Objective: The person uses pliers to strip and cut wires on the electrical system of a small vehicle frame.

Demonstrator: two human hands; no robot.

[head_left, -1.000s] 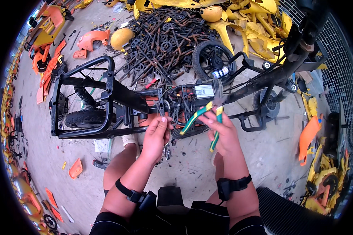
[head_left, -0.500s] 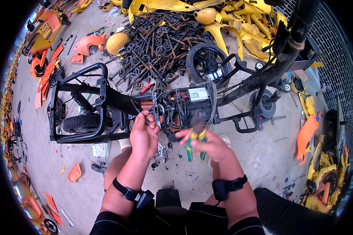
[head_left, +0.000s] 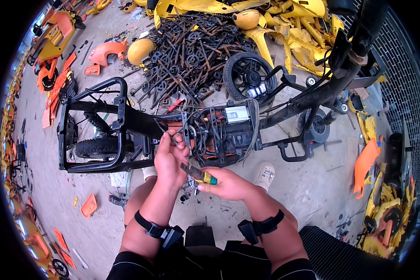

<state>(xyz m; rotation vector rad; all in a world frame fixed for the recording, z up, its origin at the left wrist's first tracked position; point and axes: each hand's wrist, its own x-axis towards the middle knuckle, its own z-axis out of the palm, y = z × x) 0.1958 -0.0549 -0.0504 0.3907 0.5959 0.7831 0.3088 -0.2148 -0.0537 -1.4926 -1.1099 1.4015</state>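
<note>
My left hand [head_left: 170, 156] pinches a thin dark cable [head_left: 159, 125] beside the middle of a stripped black scooter frame [head_left: 144, 121]. My right hand [head_left: 224, 184] grips pliers [head_left: 196, 172] with green-and-yellow handles, their steel jaws pointing left, close below my left fingers; whether they touch the cable I cannot tell. Just beyond, the frame's open bay [head_left: 214, 140] holds tangled wires and a silver box [head_left: 236, 114]. At the frame's left is a tyred rear wheel [head_left: 98, 148].
A heap of rusty metal parts [head_left: 186, 56], a loose wheel [head_left: 233, 79] and yellow plastic panels [head_left: 308, 51] lie beyond the frame. Orange panels [head_left: 366, 165] lie at both sides. A black ribbed mat [head_left: 331, 247] is at bottom right.
My right hand has swung down and left, turning the pliers from open upright handles to gripped together, beside my left hand. My left hand has shifted left along the frame.
</note>
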